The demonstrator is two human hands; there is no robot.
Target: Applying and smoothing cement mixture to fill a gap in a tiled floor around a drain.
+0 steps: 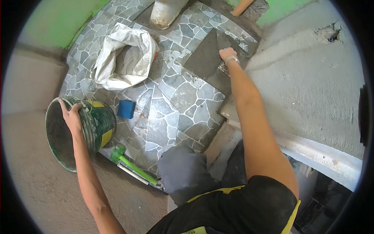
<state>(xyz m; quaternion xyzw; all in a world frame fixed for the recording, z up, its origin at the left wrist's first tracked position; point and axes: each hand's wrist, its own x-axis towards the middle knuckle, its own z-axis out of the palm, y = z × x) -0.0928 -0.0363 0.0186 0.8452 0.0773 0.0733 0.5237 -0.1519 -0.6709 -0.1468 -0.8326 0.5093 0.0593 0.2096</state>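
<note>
At the left, a green bucket (102,121) with yellow patches lies tipped toward its side, its mouth facing left. My left hand (73,115) is closed over its upper rim, and mortar residue coats its inside. Farther off at the right, my right hand (228,54) is closed on what looks like a trowel (226,42), its mortar-smeared blade pointing away from me. The handle is hidden in my fist. The blade lies over a patch of wet grey mortar (202,54) between the tiles and the wall. A perforated metal piece (223,68) shows beside my wrist.
Stone-patterned tiles (189,99) cover much of the floor. A white sack (105,70) with grey powder stands open, near a blue sponge-like block (126,109). A green-handled mallet (132,165) lies near my knee. A pale pipe (161,17) rises at the back; a rough wall (307,82) borders the right.
</note>
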